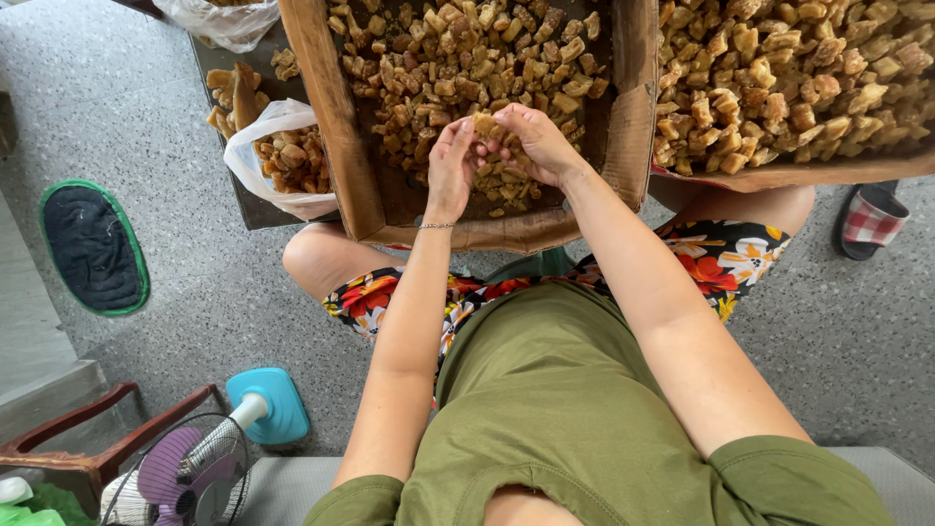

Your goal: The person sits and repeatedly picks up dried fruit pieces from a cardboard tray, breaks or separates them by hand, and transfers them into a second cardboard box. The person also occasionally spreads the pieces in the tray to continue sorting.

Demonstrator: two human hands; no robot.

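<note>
the speckled grey floor (146, 117) fills most of the view, and the person sits above it in a green shirt (555, 399) and flowered shorts (721, 258). across the knees lies a wide cardboard box (331, 127), open at the top, its bottom covered with brown, knobbly chunks (458, 58). a second box (828, 173) of the same chunks sits just beside it on the right, piled fuller. to the left of the first box stands a dark tray (248, 200) with a white plastic bag (255, 161) on it, the bag also holding chunks.

on the floor at far left lies a dark mat with a green edge (93, 248). near the bottom left are a small fan with a teal base (268, 404) and the arm of a wooden chair (88, 458). a checked slipper (872, 222) rests at the right, under the second box.

both hands meet over the middle of the first box. the left hand (450, 170), with a thin bracelet (436, 226) at the wrist, has its fingers curled inward. the right hand (534, 141) is bent over it, fingers closed. between the fingertips of both is pinched a small clump of pieces (487, 127), held just above the loose chunks; how many pieces are in it is hard to tell.
</note>
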